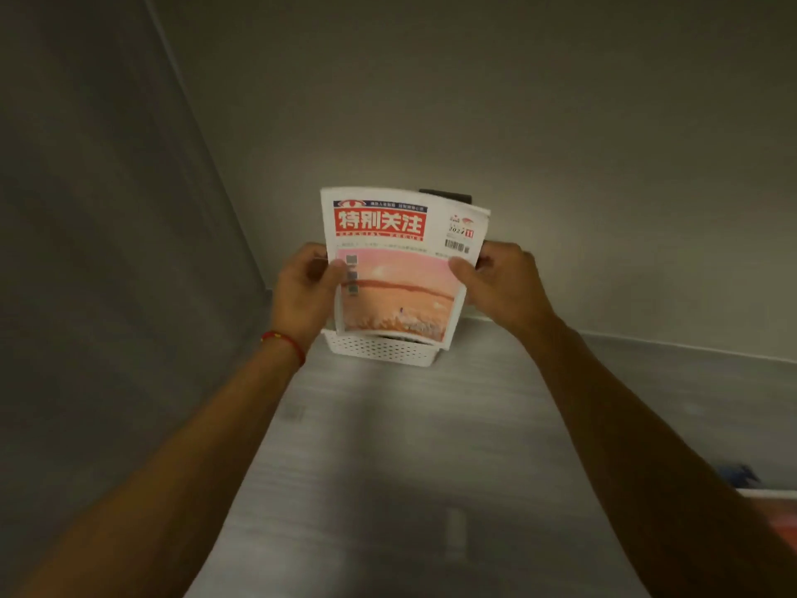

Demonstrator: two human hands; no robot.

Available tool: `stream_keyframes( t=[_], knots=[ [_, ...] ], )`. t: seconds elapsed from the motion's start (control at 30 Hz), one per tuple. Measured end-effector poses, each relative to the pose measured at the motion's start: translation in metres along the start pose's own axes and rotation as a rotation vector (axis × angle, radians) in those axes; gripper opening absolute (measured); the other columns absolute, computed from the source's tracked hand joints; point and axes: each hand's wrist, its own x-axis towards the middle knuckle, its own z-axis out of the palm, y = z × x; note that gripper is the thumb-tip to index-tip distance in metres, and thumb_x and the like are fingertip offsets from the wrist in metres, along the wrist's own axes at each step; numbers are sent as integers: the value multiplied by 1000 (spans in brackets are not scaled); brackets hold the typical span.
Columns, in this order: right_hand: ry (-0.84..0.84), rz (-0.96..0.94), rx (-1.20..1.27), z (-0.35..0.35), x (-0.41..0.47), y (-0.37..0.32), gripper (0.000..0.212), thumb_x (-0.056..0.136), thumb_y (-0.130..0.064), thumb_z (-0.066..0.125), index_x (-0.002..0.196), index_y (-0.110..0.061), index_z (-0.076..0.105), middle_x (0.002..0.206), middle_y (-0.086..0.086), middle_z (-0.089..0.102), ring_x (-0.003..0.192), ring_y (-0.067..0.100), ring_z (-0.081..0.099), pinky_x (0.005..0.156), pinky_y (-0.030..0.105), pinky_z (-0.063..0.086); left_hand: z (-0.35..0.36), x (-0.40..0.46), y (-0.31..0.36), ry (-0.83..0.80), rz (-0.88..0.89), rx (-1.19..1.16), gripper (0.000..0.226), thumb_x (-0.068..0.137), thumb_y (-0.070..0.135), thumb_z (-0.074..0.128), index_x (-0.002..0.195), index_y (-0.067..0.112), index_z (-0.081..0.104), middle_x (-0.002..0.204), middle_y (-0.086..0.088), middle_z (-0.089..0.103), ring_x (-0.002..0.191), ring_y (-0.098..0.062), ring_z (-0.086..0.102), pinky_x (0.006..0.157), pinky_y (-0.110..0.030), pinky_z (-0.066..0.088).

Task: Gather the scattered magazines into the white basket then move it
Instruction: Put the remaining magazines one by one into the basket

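Both hands hold one magazine (399,265) upright by its side edges: the left hand (302,295) pinches the left edge with thumb on the cover, and the right hand (496,282) grips the right edge the same way. The magazine's lower edge sits at the mouth of the white basket (379,351), which stands on the floor (388,446) close to the wall (474,101), near the room's corner. A red bracelet (284,343) circles the left wrist.
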Motion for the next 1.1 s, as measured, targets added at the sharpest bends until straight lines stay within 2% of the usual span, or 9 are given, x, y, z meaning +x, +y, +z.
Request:
stream_keyframes(
  t=[0.13,0.3,0.4,0.53,0.67,0.77,0.9,1.03,1.1],
  knots=[
    [18,-28,-101,26,27,-5,33,95,-35,60,119,-14,68,123,1,70,84,17,73,64,19,56,-17,38,-11,43,39,109,11,92,19,65,97,11,71,99,3,74,88,-7,70,76,-20,56],
    [-29,8,-89,61,34,16,33,97,-33,58,118,-10,69,117,8,73,95,23,72,80,33,60,-17,52,-50,38,-101,113,10,87,9,69,95,6,76,96,-7,77,83,-17,72,74,-24,58],
    [-24,40,-87,81,35,28,31,97,-30,59,117,-8,69,113,11,73,96,25,72,77,25,56,-15,55,-69,19,-164,95,11,88,11,69,97,10,76,99,-8,77,78,-15,71,67,-20,57],
    [42,110,-133,95,41,40,31,98,-27,55,115,-6,70,111,12,73,94,24,69,65,9,41,-10,64,-74,3,-213,9,19,87,8,71,104,0,75,105,-14,76,97,-29,73,91,-41,59],
    [100,143,-162,97,44,51,32,97,-28,54,118,-10,70,115,8,73,95,22,70,60,1,35,1,66,-72,11,-225,-26,19,86,4,71,104,-1,75,104,-13,76,97,-27,73,92,-40,58],
    [109,151,-193,98,43,56,31,95,-29,55,113,-11,72,108,7,75,80,13,65,57,-4,31,4,62,-81,-21,-238,-10,16,87,4,70,102,2,76,103,-9,75,94,-22,73,91,-40,59],
    [3,178,-201,110,42,63,30,96,-30,54,91,-7,73,80,9,72,67,18,67,51,5,33,0,61,-100,18,-241,22,22,87,2,69,107,2,75,108,-13,75,98,-27,72,94,-46,58],
    [26,200,-154,126,37,65,25,98,-25,50,105,-16,72,69,-5,62,52,-3,54,43,5,43,-1,62,-109,29,-266,25,22,85,6,71,107,6,76,105,-12,77,94,-27,74,90,-48,59],
    [21,253,-73,127,34,66,20,96,-19,49,104,-15,67,80,-1,67,60,5,63,57,25,59,3,65,-112,47,-276,47,19,83,9,74,101,6,76,100,-10,77,91,-26,73,87,-46,60]
  ],
)
